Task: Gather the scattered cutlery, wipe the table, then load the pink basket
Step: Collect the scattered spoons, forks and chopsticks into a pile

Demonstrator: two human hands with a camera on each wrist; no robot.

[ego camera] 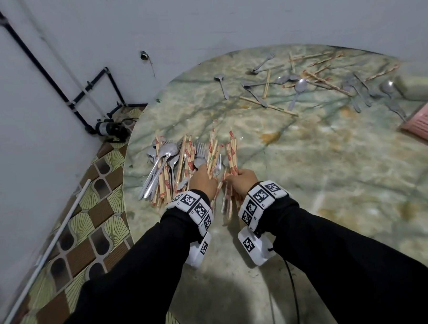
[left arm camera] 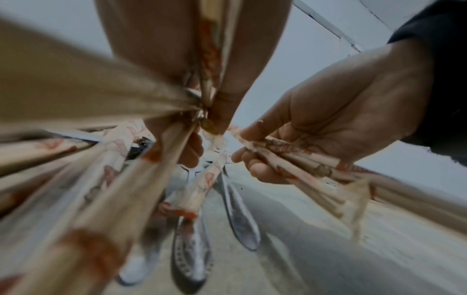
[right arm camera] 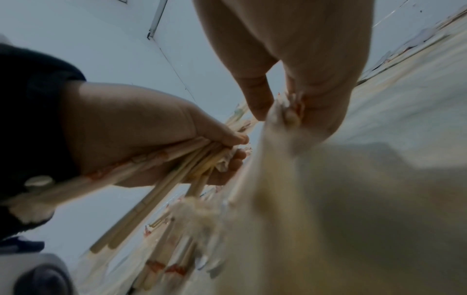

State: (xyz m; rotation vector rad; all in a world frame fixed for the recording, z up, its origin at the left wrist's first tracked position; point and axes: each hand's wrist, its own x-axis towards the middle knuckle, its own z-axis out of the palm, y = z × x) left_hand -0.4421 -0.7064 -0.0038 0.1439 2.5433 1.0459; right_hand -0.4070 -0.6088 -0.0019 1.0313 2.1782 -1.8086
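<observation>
My left hand (ego camera: 203,178) grips a bundle of paper-wrapped chopsticks (ego camera: 213,154) together with cutlery, low over the marble table (ego camera: 320,171). My right hand (ego camera: 241,177) grips a second chopstick bundle (ego camera: 232,148) close beside it. In the left wrist view the right hand (left arm camera: 316,127) curls round wrapped sticks (left arm camera: 290,159), with spoon handles (left arm camera: 242,215) hanging below. The right wrist view shows the left hand (right arm camera: 161,139) closed round bare and wrapped sticks (right arm camera: 177,167). A gathered pile of spoons, forks and chopsticks (ego camera: 168,166) lies left of my hands. Scattered cutlery (ego camera: 300,85) lies across the table's far side. A corner of the pink basket (ego camera: 426,118) shows at the right edge.
The round table's left edge (ego camera: 127,181) drops to a patterned tile floor (ego camera: 70,231). Black pipes (ego camera: 55,83) and a small pump (ego camera: 107,127) stand by the grey wall. Brown stains (ego camera: 270,136) mark the tabletop.
</observation>
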